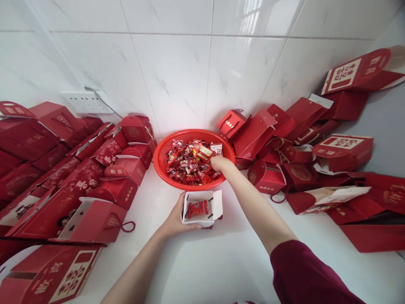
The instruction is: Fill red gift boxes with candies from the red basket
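head view, centre: your left hand point(174, 219) clasps the box point(198, 195), likely light, crushable; hold its sides; right hand point(217, 163) among sweets point(190, 162), grip hidden.

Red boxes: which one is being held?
The open box gripped by the left hand, in front of the red basket, red packet inside; the other boxes sit unheld at either side.

Light: bright, diffuse. Glare (barred): lay on the wall tiles point(177, 76). Shadow: fell softly beside my left forearm point(144, 255). Distortion: stretched the outer boxes point(373, 69).
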Available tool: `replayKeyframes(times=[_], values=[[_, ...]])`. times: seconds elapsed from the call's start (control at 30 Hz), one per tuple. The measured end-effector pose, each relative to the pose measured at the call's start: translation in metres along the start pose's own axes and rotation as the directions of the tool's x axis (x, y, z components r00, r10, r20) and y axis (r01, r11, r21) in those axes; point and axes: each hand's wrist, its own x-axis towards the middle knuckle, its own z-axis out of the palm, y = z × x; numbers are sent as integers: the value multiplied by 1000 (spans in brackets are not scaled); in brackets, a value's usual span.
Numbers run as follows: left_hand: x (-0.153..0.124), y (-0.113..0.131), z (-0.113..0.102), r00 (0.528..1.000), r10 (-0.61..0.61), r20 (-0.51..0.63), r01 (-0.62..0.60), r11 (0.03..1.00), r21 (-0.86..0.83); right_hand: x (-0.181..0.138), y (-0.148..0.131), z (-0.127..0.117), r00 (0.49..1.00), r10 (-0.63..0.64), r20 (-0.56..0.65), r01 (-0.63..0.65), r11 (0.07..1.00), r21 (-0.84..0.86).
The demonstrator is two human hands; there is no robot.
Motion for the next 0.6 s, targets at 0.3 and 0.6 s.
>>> replayKeyframes(times=[0.3, 0.6], values=[[0, -3, -1, 1000, -8, 4, 8, 1000, 11, -15, -6, -16, 982, -96, 161, 104, 994, -44], [1, 1, 1, 1000, -6, -9, 6, 1000, 21, -12, -13, -10, 978, -72, 194, 85, 994, -64]])
